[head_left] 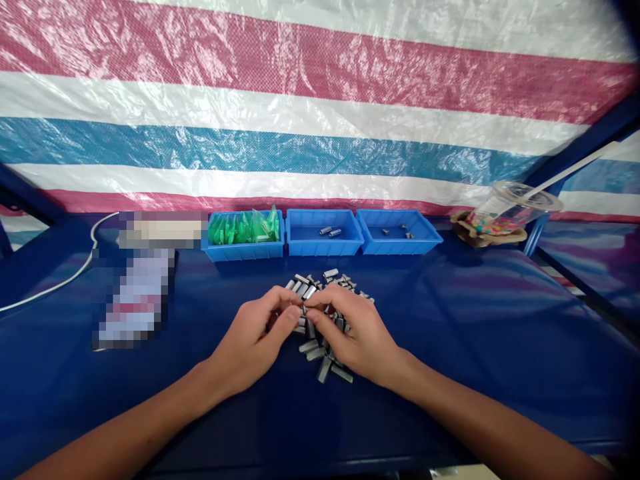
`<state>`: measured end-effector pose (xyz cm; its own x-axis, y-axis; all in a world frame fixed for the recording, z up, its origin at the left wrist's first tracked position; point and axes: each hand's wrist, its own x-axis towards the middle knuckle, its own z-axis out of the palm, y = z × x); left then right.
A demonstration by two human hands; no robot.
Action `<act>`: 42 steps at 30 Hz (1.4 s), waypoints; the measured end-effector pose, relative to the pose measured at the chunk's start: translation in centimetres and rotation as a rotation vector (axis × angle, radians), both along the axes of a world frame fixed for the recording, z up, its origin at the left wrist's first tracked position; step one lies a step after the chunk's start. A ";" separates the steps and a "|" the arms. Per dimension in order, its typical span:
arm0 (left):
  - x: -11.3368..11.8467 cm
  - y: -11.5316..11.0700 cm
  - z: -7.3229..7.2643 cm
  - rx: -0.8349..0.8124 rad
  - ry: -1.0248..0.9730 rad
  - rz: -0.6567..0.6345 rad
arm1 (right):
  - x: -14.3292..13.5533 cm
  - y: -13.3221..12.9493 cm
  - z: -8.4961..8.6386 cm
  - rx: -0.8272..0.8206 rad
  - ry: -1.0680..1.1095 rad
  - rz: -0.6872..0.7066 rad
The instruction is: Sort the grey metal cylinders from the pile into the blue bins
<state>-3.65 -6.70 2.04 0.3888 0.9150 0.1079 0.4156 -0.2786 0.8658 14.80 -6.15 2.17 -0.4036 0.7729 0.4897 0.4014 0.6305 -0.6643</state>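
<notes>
My left hand (265, 331) and my right hand (357, 331) meet over a pile of metal parts, thumbs and forefingers pinched tip to tip. Between the fingertips shows a sliver of a small metal part (304, 310); the fingers cover most of it, and its kind cannot be made out. Around and beneath the hands lie several silver hex standoffs (316, 354), some pointing toward me. At the back right of the pile are small screws (345, 280), partly hidden by my right hand.
Behind the pile stand three blue bins: one with green packets (245, 228), one with two hex standoffs (330, 232), one with a few screws (409, 235). A blurred phone-like object (135, 293) and white cable (93, 240) lie left. A clear plastic tub (505, 207) sits right.
</notes>
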 end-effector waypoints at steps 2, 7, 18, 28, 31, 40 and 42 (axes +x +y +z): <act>0.0 0.1 0.4 -0.112 -0.023 -0.008 | 0.1 0.1 -0.3 0.153 -0.014 0.023; 0.3 0.2 0.8 -0.216 -0.097 -0.016 | 0.1 0.1 -0.5 0.202 0.040 0.090; -0.4 0.1 -0.8 0.612 0.146 -0.036 | 0.3 0.1 0.5 -0.145 0.046 0.043; -0.3 0.1 -0.7 0.660 0.171 0.004 | 1.5 1.2 1.2 0.215 -0.111 -0.097; -0.3 0.0 -0.7 0.606 0.177 0.004 | 3.9 3.4 2.1 0.426 -0.147 -0.524; -0.3 0.3 -0.7 0.561 0.143 -0.010 | 3.2 2.4 1.5 0.208 -0.508 -0.223; -0.4 0.3 -0.7 0.562 0.142 -0.012 | 2.0 1.7 0.9 0.090 -0.635 -0.107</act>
<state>-4.01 -6.41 1.38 0.4449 0.7276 0.5222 0.5105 -0.6851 0.5196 16.81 -4.49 3.08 -0.5591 0.7918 0.2460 0.7621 0.6076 -0.2237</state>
